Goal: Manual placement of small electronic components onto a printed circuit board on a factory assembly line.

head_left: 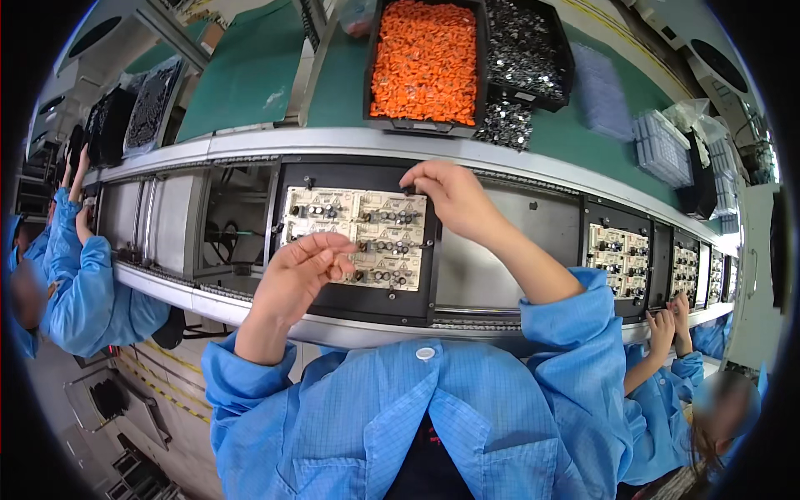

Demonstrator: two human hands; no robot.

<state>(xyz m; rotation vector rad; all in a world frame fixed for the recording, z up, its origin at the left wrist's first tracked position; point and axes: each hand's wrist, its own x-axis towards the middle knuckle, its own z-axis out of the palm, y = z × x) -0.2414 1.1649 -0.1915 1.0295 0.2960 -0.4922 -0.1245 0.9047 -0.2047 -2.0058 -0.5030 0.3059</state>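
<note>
A pale circuit board panel (387, 227) carrying rows of small dark parts lies in a black carrier frame (427, 279) on the line in front of me. Over the panel's lower left hangs my left hand (293, 273), fingers curled and thumb against the forefinger; whatever they may hold is too small to make out. My right hand (454, 198) reaches to the panel's upper right corner. Its fingers are pinched together beside a small dark piece (408, 190), and I cannot tell whether they grip it or only touch it.
Beyond the rail (333, 142) stand a black bin of orange parts (425, 62) and a bin of dark shiny parts (525, 50). Clear plastic trays (662, 148) sit at the right. More loaded carriers (618, 258) follow along the line. Co-workers in blue work at both sides.
</note>
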